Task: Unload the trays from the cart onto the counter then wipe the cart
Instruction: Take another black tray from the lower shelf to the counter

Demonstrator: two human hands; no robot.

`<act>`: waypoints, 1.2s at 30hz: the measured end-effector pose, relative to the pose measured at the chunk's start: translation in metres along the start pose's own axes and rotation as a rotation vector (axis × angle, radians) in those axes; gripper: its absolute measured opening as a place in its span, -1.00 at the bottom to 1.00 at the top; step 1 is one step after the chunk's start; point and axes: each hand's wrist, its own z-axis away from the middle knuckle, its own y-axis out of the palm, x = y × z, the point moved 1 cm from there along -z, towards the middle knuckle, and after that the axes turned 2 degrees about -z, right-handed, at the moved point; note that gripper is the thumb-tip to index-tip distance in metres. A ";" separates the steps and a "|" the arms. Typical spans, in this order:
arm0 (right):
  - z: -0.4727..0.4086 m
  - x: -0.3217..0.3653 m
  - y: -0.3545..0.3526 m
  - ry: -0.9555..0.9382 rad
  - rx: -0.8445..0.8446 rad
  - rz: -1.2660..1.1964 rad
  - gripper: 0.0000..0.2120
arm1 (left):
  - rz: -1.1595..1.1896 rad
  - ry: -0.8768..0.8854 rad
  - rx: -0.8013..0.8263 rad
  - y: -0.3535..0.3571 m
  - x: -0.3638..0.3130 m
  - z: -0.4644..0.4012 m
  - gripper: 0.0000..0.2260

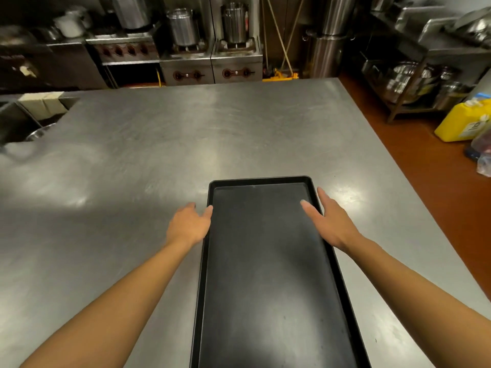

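Observation:
A long black tray (pixel 265 261) lies flat on the steel counter (pixel 159 160), its far end pointing away from me. My left hand (pixel 188 225) is at the tray's left rim, thumb touching the edge and fingers spread on the counter side. My right hand (pixel 329 221) rests over the right rim, thumb inside the tray and fingers outside along the edge. Both hands look loose with fingers apart, not clamped on the rim. The cart is out of view.
A cut-out with a sink (pixel 32 120) is at the counter's far left. Stoves with tall steel pots (pixel 183 27) line the back wall. A yellow jug (pixel 465 120) and bags stand on the red floor at the right, near a shelf of steel bowls (pixel 414 78).

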 end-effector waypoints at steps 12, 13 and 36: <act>0.037 0.226 0.013 -0.529 0.368 -0.387 -0.09 | 1.027 0.158 -0.501 -0.236 0.028 0.150 -0.54; 0.048 0.240 0.020 -0.559 0.419 -0.425 -0.02 | 1.074 0.172 -0.535 -0.248 0.035 0.171 -0.55; 0.722 0.282 0.106 -0.967 2.255 -0.587 -0.02 | 0.710 -0.588 -2.029 -0.126 0.114 1.009 -0.42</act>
